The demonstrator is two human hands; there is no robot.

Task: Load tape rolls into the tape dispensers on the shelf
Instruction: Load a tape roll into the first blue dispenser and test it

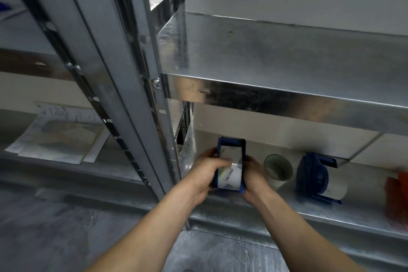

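Observation:
A blue tape dispenser (pixel 231 146) with a clear tape roll (pixel 229 176) inside it is held over the low metal shelf (pixel 276 207). My left hand (pixel 207 170) grips its left side, thumb lying on the tape. My right hand (pixel 254 176) clasps its right side. To the right a loose tape roll (pixel 278 170) stands on the shelf. Farther right a second blue dispenser (pixel 315 176) with a roll in it rests on the shelf.
The upper metal shelf (pixel 287 99) overhangs the work spot. Steel uprights (pixel 141 95) stand just left of my hands. Papers (pixel 61 137) lie on the neighbouring left shelf. An orange object (pixel 397 196) sits at the far right edge. Grey floor lies below.

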